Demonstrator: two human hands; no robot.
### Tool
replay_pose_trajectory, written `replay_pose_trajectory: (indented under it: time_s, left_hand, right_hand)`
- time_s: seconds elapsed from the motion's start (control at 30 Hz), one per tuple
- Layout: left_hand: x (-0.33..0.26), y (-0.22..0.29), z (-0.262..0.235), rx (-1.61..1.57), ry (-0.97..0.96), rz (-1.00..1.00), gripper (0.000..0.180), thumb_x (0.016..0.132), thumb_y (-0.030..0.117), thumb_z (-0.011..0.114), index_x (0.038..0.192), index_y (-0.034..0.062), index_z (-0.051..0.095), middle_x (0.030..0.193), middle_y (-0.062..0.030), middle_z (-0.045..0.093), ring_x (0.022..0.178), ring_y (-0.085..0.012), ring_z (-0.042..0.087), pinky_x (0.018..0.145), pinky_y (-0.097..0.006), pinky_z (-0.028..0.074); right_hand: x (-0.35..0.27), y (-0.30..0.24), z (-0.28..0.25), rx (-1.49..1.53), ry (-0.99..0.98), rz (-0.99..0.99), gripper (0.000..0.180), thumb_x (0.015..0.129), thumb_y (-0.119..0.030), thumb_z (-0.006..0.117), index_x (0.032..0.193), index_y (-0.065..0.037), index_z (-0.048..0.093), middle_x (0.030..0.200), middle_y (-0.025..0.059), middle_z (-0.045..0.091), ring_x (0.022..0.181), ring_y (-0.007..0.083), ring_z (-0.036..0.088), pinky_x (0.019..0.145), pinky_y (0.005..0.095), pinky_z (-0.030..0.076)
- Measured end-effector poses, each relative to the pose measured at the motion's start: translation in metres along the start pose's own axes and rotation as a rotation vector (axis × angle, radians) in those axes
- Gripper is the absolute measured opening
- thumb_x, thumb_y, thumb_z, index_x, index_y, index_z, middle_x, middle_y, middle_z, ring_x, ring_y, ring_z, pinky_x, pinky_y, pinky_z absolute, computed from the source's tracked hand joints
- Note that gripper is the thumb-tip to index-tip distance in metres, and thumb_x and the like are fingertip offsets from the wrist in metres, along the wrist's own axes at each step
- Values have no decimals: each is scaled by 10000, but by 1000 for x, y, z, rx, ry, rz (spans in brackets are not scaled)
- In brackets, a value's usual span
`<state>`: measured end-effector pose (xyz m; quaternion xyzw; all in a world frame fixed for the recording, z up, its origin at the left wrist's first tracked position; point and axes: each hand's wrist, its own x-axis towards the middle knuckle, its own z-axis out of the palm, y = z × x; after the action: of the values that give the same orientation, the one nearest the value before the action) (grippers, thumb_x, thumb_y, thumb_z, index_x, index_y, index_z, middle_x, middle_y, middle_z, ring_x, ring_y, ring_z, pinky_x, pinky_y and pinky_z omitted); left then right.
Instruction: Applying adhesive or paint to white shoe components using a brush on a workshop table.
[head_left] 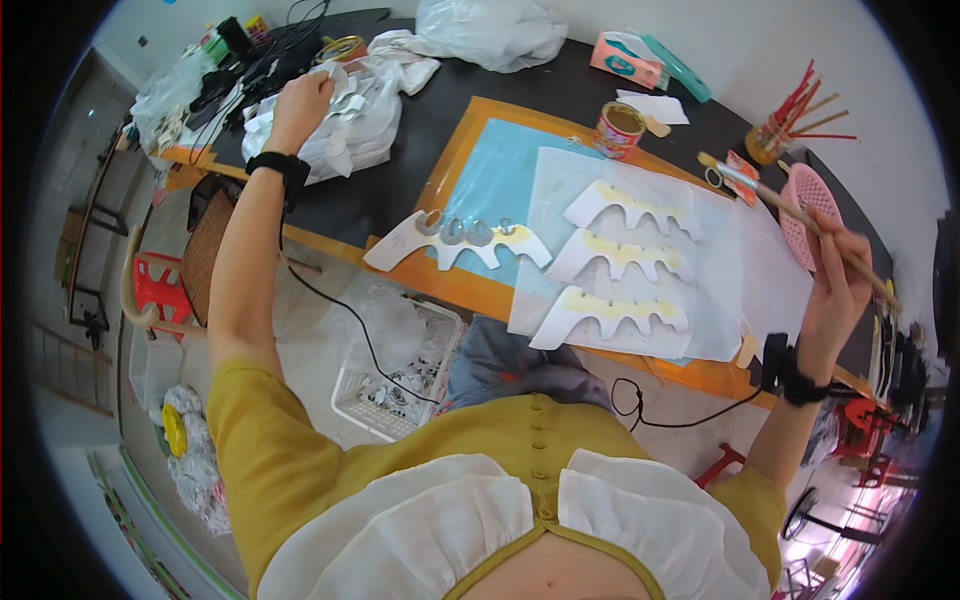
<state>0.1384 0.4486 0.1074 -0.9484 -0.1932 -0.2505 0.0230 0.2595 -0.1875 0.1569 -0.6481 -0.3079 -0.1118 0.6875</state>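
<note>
My right hand [840, 265] grips a long wooden-handled brush [775, 198] at the right, bristles pointing up and left over the table. At the upper left, my left hand [302, 108] is closed over a white plastic bag [375, 125] with white pieces; whatever its fingers pinch is hidden. On a translucent sheet [732, 315] lie three white scalloped cutouts [612, 315] with yellowish smears. Another white cutout [400, 243], with grey rounded pieces along its upper edge, rests farther left on the blue sheet [490, 165]. Behind them stands an open tin [620, 130] with brown contents.
A pink perforated basket [798, 215] is beside my right hand. Brushes stand in a jar [768, 145] behind it. A tissue box [625, 58] and clear plastic bag [490, 30] sit at the back. Below the table edge are a white crate [375, 420] and a black cable [350, 315].
</note>
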Motion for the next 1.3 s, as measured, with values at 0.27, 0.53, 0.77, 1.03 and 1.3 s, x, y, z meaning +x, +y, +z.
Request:
replay_pose_trajectory:
  time_s: [0.27,0.53,0.77,1.03,1.3]
  left_hand:
    - [-51,191,12,-255,-111,348,209,898,152,535,1007,25,661,854,-199,662,751,-355,641,648,-467,496]
    - [-106,237,26,-359,-432,469,353,879,182,594,1192,19,611,1039,-201,655,981,-358,602,849,-421,489]
    - [-96,148,26,-173,-219,327,410,862,197,614,1260,100,608,1340,-200,524,1244,-379,461,1053,-412,380]
    - [-82,110,32,-701,-625,1,284,861,73,635,1142,69,682,1076,-119,639,982,-209,604,873,-309,475]
    - [-98,106,35,-774,-614,9,264,855,64,630,1112,36,684,1003,-84,623,854,-171,569,794,-291,470]
  right_hand:
    - [74,43,66,-129,-125,80,117,918,-21,610,1025,25,623,1047,130,688,992,174,655,915,266,517]
    - [96,107,88,-259,-300,13,90,885,-68,662,961,-27,686,901,8,692,817,62,616,731,184,481]
    - [94,102,89,-7,-145,215,119,901,-85,661,961,16,649,949,100,693,902,141,669,817,235,564]
    - [88,121,70,157,105,322,140,897,-101,678,974,10,640,982,121,683,871,171,686,790,270,598]
    - [84,124,84,150,135,314,111,892,-92,685,954,-9,649,947,97,690,836,152,682,743,261,599]
